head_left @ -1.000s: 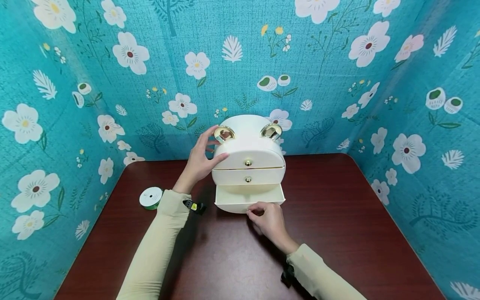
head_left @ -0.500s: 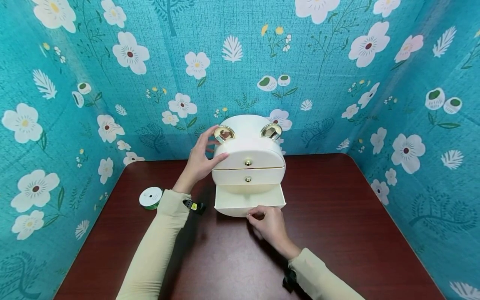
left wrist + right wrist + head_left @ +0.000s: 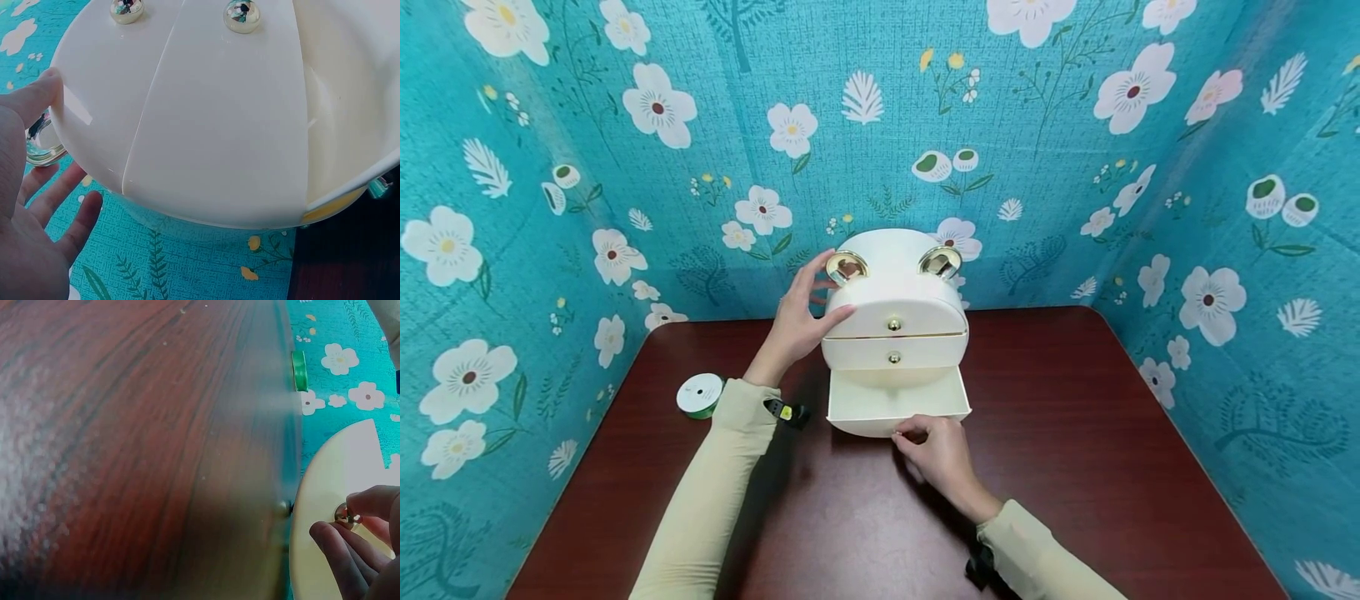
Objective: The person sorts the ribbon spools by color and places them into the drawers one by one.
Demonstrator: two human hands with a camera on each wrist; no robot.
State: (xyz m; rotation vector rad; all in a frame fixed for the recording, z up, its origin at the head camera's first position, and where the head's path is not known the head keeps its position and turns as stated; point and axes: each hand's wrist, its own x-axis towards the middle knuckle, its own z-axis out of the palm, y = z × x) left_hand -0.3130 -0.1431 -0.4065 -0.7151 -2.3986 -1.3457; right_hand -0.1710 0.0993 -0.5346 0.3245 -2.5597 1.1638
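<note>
Dark red table (image 3: 1112,433); drawer knob (image 3: 341,514) pinched between right fingers (image 3: 374,502).

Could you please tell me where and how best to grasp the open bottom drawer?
I would pinch the bottom drawer by its small round knob, coming from the near side: the knob juts out from the drawer's front, so a pinch should fit around it. The right grip holds it that way now.
</note>
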